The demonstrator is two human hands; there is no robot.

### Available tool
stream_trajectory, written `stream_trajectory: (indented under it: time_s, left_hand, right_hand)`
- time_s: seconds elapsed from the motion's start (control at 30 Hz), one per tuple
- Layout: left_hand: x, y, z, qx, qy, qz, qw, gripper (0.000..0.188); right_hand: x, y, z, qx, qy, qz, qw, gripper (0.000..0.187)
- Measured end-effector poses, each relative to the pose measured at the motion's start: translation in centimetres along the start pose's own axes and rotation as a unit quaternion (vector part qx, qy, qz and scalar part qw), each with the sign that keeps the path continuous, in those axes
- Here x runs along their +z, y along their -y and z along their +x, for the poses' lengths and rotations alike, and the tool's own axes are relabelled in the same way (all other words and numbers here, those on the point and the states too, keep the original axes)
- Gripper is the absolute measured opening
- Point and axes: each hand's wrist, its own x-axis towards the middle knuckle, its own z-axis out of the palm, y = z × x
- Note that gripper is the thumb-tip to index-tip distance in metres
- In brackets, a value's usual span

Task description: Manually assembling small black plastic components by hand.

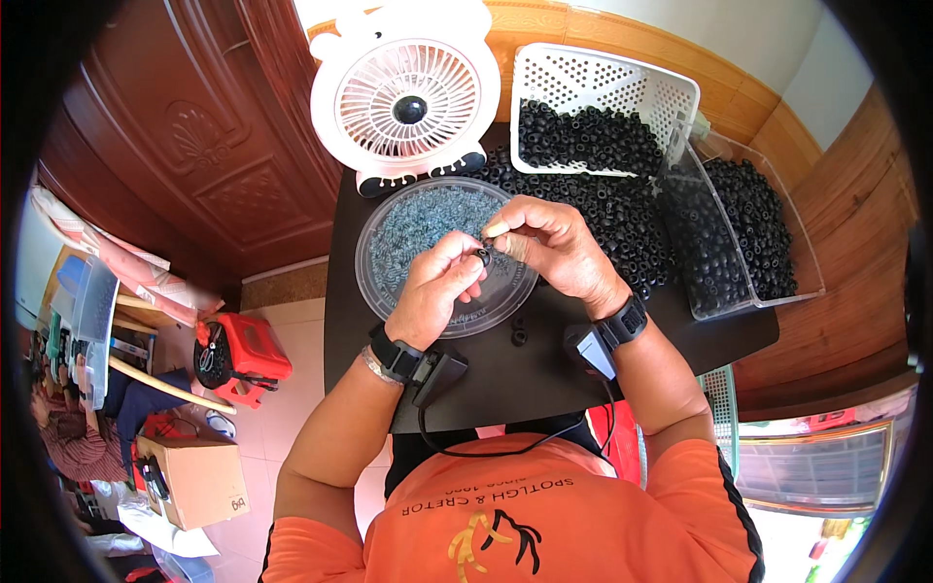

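Observation:
My left hand (434, 285) is closed on a small black ring-shaped part (482, 257), pinched between thumb and forefinger. Close against it, my right hand (557, 248) pinches with thumb and forefinger at the same spot; whatever is between those fingertips is too small to make out. Both hands are above a round clear tray (486, 316), which holds many small translucent bluish pieces (418, 228). A heap of black ring-shaped parts (622, 228) spreads over the dark table behind and beside my right hand. A couple more black rings (519, 332) lie near the tray's front right.
A white fan (408, 107) stands behind the tray. At the back right are a white perforated basket (603, 63) and a clear bin (724, 282), both with black rings. A cable joins my wrist devices. Left on the floor are a red stool (255, 355) and a cardboard box (204, 481); another person sits there.

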Motion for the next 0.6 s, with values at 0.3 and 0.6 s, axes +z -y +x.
stream_trajectory:
  time_s: [0.3,0.6]
  left_hand:
    - [0.03,-0.05,0.02,-0.018,0.007,0.007,1.000,0.022]
    - [-0.18,0.51,0.10,-0.032,0.014,0.014,0.999,0.020]
  right_hand:
    - [-0.19,0.23,0.02,-0.018,-0.004,-0.038,0.999,0.010]
    - [-0.08,0.18,0.13,-0.082,0.031,-0.116,0.989,0.012]
